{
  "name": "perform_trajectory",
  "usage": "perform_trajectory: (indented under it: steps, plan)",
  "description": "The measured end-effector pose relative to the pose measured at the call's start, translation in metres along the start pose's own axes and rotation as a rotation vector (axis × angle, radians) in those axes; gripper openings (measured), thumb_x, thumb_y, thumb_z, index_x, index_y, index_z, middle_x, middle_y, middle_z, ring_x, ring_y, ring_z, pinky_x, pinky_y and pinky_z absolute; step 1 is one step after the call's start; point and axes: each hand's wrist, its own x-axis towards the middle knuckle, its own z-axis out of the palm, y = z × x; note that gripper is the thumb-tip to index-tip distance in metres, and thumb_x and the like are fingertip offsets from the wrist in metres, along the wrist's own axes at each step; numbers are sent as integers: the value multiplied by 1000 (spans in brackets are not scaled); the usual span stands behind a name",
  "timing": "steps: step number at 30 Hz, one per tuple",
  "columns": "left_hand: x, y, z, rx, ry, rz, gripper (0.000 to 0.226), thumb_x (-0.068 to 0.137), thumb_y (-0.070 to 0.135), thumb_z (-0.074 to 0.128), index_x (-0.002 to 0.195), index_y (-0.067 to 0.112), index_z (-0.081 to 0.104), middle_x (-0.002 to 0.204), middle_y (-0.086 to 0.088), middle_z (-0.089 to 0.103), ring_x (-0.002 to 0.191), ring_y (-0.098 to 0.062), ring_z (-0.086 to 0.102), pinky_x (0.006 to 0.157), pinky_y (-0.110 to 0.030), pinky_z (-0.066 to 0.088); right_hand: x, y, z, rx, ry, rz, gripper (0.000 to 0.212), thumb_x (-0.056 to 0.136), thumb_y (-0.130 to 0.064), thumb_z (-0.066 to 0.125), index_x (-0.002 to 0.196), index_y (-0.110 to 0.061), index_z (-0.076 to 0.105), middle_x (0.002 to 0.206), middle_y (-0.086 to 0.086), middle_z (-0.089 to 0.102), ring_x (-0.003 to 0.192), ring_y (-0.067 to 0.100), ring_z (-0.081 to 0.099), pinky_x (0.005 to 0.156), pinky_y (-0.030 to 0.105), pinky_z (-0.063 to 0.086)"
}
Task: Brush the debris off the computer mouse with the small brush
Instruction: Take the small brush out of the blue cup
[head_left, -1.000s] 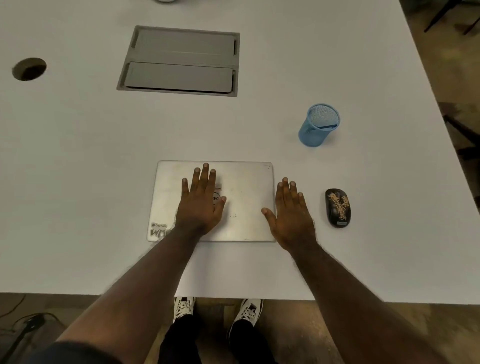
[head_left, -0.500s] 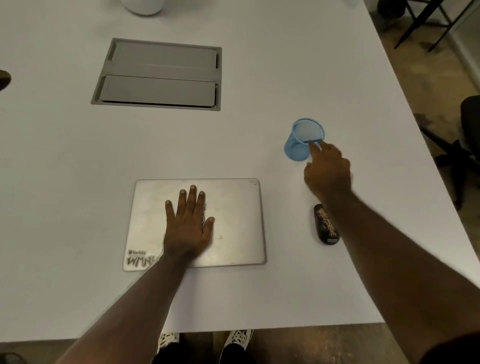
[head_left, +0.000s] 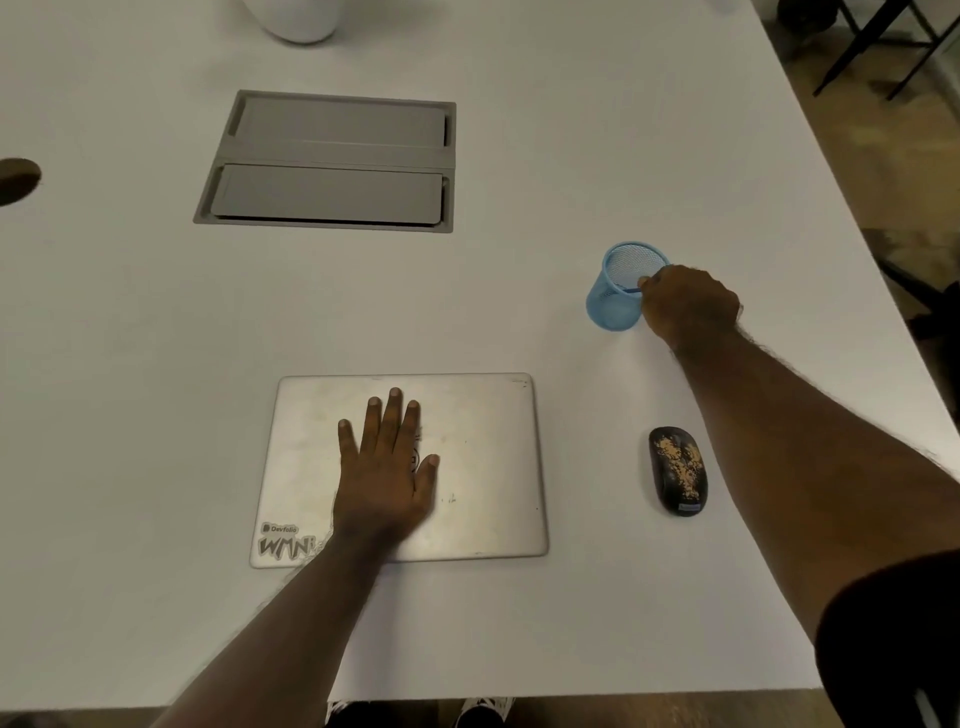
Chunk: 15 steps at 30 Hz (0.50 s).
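Right hand (head_left: 688, 304): at the cup's rim, about 2 o'clock from the laptop; fingers curled, pinching a thin blue handle, apparently the brush (head_left: 632, 290), inside the cup.
Left hand (head_left: 387, 470): flat on the laptop lid, fingers straight and spread, grasping nothing.
Mouse (head_left: 677, 470): black, on the table at 3 o'clock of the laptop and 6 o'clock of the cup, well apart from both; untouched.
Debris (head_left: 678, 460): tan crumbs scattered over the mouse's top.
Cup (head_left: 618, 301): blue mesh, upright.
Laptop (head_left: 483, 467): silver, closed, stickers at its near-left corner.
Table (head_left: 571, 156): white; grey hatch (head_left: 332, 161) at 12 o'clock of the laptop.
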Motion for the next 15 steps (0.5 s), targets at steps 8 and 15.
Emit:
perform_trajectory:
  steps: [8,15]
  plan:
    - [0,-1,1,-30,8,-4,70,94,45,31,155,21,10,165,-3,3,152,-24,1,119,-58,6,13,-7,-12,-63,-37,92,33,87,-28,63,114,-8,63,118,16,68,109,37,64,86,37,46]
    - [0,-1,0,-32,-6,-11,70,94,45,32,155,21,10,165,-2,2,152,-23,0,119,-58,6,18,-8,-19,-42,-64,130,35,85,-27,66,115,-9,63,120,16,67,111,37,64,89,37,46]
